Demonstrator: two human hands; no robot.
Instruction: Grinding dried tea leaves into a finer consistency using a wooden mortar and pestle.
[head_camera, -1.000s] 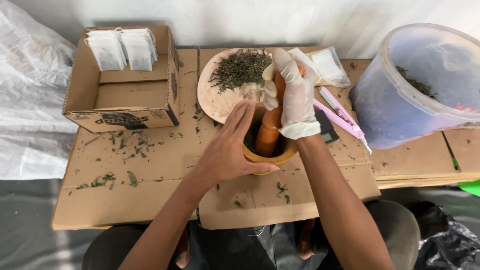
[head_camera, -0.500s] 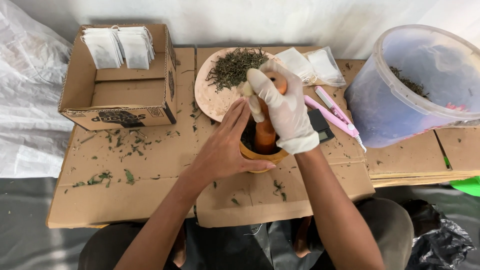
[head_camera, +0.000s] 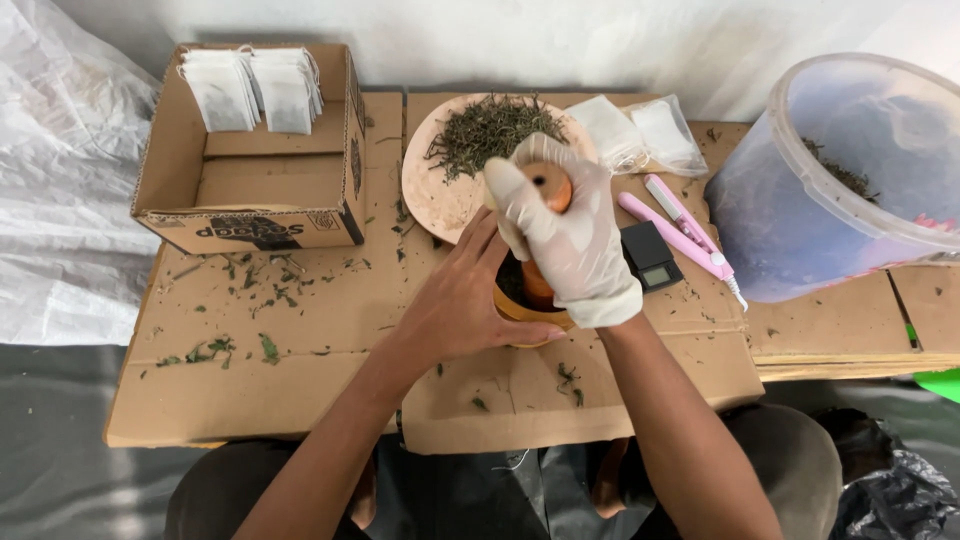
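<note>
- Right hand (head_camera: 568, 245), in a white glove, is closed tight around the orange wooden pestle (head_camera: 546, 190), which is held upright with its low end down in the wooden mortar (head_camera: 520, 303).
- Left hand (head_camera: 462, 300), bare, is laid flat against the left side of the mortar, with fingers spread and curled a little around it.
- The mortar is stood on the cardboard-covered tabletop (head_camera: 300, 340), near the middle.
- A round pink plate (head_camera: 432, 195) with a heap of dried green leaves (head_camera: 488, 132) is seen just behind the mortar.
- An open cardboard box (head_camera: 250, 190) is placed to the left of the mortar, and white paper bags (head_camera: 252, 88) are stacked at its back.
- Small leaf bits (head_camera: 240, 275) are scattered between the box and the mortar.
- A small black scale (head_camera: 648, 256) is found just right of the mortar, with a pink tool (head_camera: 680, 230) beside it.
- More white bags (head_camera: 640, 135) are laid behind the scale.
- A big clear plastic bucket (head_camera: 830, 190) is seen far to the right of the mortar.
</note>
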